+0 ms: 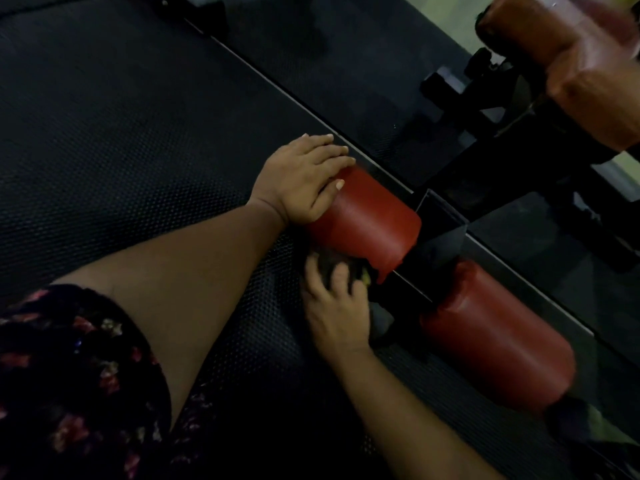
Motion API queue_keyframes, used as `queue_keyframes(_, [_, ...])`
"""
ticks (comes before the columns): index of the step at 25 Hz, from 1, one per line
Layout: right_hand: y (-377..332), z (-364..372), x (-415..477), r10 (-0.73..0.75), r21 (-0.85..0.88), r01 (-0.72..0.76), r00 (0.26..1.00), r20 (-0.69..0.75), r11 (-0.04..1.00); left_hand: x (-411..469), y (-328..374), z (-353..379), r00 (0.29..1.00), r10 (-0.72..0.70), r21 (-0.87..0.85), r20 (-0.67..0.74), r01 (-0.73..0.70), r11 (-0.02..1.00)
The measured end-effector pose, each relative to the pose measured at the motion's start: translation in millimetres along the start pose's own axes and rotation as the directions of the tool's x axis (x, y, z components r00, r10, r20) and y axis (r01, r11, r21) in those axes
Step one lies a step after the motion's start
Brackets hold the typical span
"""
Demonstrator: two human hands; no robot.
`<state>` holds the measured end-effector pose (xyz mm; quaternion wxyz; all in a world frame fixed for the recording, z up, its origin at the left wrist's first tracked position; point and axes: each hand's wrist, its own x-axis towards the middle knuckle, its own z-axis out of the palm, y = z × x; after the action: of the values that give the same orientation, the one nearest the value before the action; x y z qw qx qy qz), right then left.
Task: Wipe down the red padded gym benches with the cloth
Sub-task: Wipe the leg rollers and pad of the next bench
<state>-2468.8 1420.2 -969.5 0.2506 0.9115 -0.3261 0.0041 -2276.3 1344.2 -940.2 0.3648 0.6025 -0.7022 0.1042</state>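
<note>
- Left hand [304, 178], flat and open, steadies the pad's [367, 220] upper-left end.
- Right hand [337, 306] grips the cloth [325, 268] just below the pad; the pad's axis runs toward lower right.

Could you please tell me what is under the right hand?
A dark crumpled cloth, gripped by the right hand at the end of the red cylindrical padded roller. The hand and the dim light hide most of the cloth.
</note>
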Motion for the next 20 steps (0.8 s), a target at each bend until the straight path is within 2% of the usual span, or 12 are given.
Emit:
queue_keyframes(1, [-12, -6, 16, -0.059, -0.016, 0.059, 0.998, 0.008, 0.998, 0, 0, 0, 1.0, -0.005, -0.001, 0.001, 0.005, 1.0])
queue_keyframes(4, [-41, -19, 53, -0.201, -0.151, 0.231, 0.961, 0.191, 0.961, 0, 0, -2, 1.0, 0.0, 0.003, 0.015, 0.0, 1.0])
queue_keyframes(5, [-44, -18, 56, -0.223, -0.172, 0.267, 0.945, 0.238, 0.948, 0, 0, -3, 1.0, 0.0, -0.002, 0.024, 0.0, 1.0])
queue_keyframes(6, [-40, -16, 54, -0.209, -0.191, 0.253, 0.952, 0.224, 0.948, 0, 1, -4, 0.999, -0.005, -0.007, 0.034, 0.005, 1.0])
queue_keyframes(7, [-31, -14, 49, -0.158, -0.178, 0.182, 0.977, 0.144, 0.967, 0, 2, -5, 0.999, -0.011, -0.011, 0.039, 0.011, 1.0])
queue_keyframes(9, [-9, -10, 19, -0.022, -0.031, 0.024, 0.999, 0.049, 0.999, 0, 3, -5, 0.999, -0.013, -0.008, 0.035, 0.013, 1.0])
queue_keyframes(12, [28, -15, -37, 0.136, 0.104, -0.136, 0.991, 0.005, 0.985, 0, 3, -4, 1.0, -0.004, 0.018, 0.009, 0.004, 1.0])
queue_keyframes(13, [38, -21, -47, 0.239, 0.193, -0.234, 0.971, -0.004, 0.953, 1, 3, -4, 1.0, -0.001, 0.027, 0.008, 0.001, 1.0])
queue_keyframes(15, [60, -39, -51, 0.487, 0.382, -0.439, 0.872, -0.035, 0.813, 0, 3, -1, 1.0, -0.002, 0.048, 0.0, 0.002, 0.999])
queue_keyframes(17, [92, -58, -29, 0.656, 0.427, -0.582, 0.754, -0.033, 0.692, -1, 3, 0, 1.0, 0.002, 0.058, -0.018, -0.001, 0.998])
queue_keyframes(20, [156, -52, 25, 0.755, 0.488, -0.742, 0.615, 0.225, 0.459, 0, 2, -1, 1.0, 0.008, 0.069, 0.003, -0.008, 0.998])
